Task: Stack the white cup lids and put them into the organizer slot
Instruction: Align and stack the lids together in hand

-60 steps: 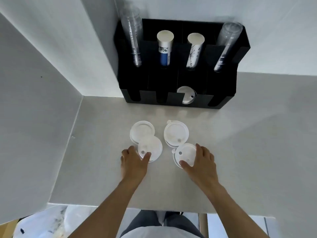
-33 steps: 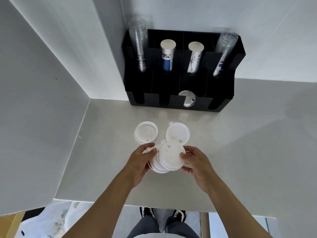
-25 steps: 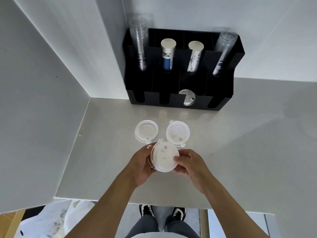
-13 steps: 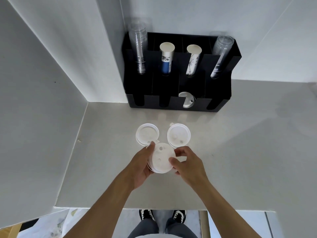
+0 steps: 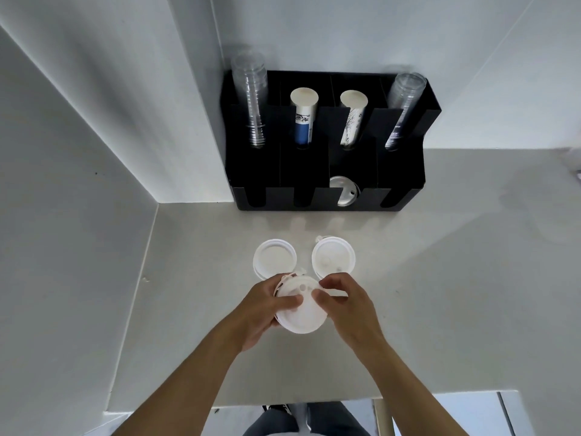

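Lid stack point(image 5: 300, 313): gripped by left hand point(image 5: 267, 309) and right hand point(image 5: 344, 305) just above the surface point(image 5: 440, 278), short of two loose lids point(image 5: 274, 258); rims wanted squaring and pressing flush before adding those.

Two lids point(image 5: 274, 259) point(image 5: 333, 258) side by side on table point(image 5: 440, 278), before organizer point(image 5: 405, 171).

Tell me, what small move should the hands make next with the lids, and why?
Probably set the held stack onto the right loose lid. Both hands, left and right, have a grip on the stack, while two lids, the other at left, lie unstacked on the table. The organizer already has one lid in a front slot.
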